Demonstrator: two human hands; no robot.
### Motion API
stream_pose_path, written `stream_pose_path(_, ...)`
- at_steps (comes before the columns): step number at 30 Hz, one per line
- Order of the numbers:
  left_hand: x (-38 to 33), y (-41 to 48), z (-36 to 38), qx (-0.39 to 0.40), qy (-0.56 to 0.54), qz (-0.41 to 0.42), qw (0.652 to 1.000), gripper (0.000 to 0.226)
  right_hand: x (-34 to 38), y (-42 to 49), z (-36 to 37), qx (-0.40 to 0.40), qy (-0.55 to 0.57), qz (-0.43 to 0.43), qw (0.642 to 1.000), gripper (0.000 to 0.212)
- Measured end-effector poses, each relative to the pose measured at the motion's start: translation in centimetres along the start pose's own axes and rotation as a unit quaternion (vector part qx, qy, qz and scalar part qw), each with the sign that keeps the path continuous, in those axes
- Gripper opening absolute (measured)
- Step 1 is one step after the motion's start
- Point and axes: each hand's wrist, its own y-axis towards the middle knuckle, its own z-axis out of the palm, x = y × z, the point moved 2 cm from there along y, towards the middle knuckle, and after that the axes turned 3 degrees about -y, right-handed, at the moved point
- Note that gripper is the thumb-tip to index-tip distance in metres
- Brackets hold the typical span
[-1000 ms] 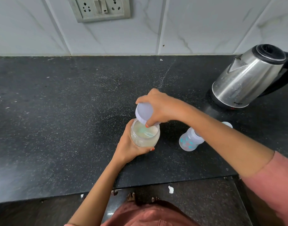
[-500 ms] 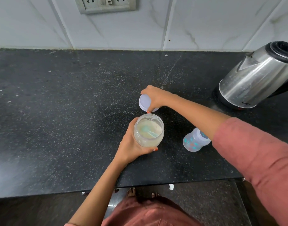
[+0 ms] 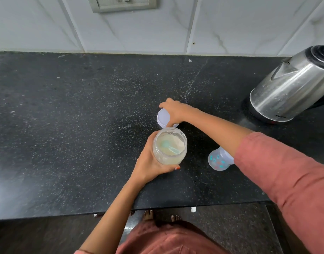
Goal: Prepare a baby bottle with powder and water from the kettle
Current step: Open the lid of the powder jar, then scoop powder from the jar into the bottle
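A clear powder jar [image 3: 169, 146] stands uncapped on the black counter, pale powder and a teal scoop [image 3: 169, 146] inside. My left hand [image 3: 150, 162] wraps around its side. Just behind the jar my right hand [image 3: 174, 111] holds the jar's white lid [image 3: 164, 119] down at the counter. The baby bottle [image 3: 219, 159], clear with teal and red print, stands right of the jar, partly hidden under my right forearm. The steel kettle [image 3: 293, 88] sits on its base at the far right.
The black speckled counter [image 3: 66, 134] stretches left of the jar, and its front edge runs along the bottom. A tiled wall with a socket plate [image 3: 121, 3] rises behind. The floor and bare feet show below the edge.
My right hand lifted the lid off the jar and carried it back to the counter behind the jar. My left hand has kept its hold on the jar.
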Motion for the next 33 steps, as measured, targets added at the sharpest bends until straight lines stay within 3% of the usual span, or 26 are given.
stream_pose_path(3,0.0,0.0,0.0,0.0,-0.001,0.0,1.0,0.096,-0.5,-1.0,-1.0,-0.058,0.078,-0.004,0.995,0.072)
stream_pose_path(9,-0.3,-0.1,0.0,0.002,-0.004,0.007,1.0,0.094,-1.0,-5.7,-3.1,-0.19,0.23,0.017,0.954,0.016)
stream_pose_path(12,-0.5,-0.1,0.0,-0.001,-0.001,0.01,1.0,0.092,-0.3,-8.7,-3.6,-0.22,0.263,0.001,0.939,0.008)
stream_pose_path(15,-0.6,-0.1,0.0,-0.001,-0.004,0.01,1.0,0.092,1.0,-11.2,-3.1,-0.186,0.271,-0.012,0.944,0.009)
stream_pose_path(22,-0.7,-0.2,0.1,0.009,-0.029,0.004,1.0,0.094,4.2,-12.7,-0.3,-0.113,0.069,-0.003,0.991,0.005)
stream_pose_path(29,-0.7,-0.3,0.2,0.01,-0.034,0.002,0.999,0.092,5.5,-11.4,0.1,-0.1,-0.103,0.019,0.99,0.03)
stream_pose_path(33,-0.6,-0.2,0.1,0.007,-0.024,-0.001,1.0,0.093,5.6,-10.9,0.1,-0.102,-0.12,0.017,0.987,0.024)
